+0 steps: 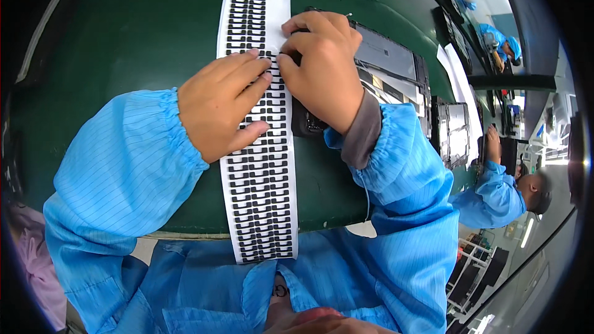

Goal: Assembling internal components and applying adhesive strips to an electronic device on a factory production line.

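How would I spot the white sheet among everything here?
On the green table, look under the person's left hand. The long white sheet runs past the near edge; its rows of small black pieces distinguish it from the dark-framed panel at right.

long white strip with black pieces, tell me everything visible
The long, white, paper-like strip carries rows of small black bracket-shaped pieces and is bare at its upper right. It lies on the dark green tabletop, its near end past the edge. The left hand rests on it; the right hand is over its right edge.
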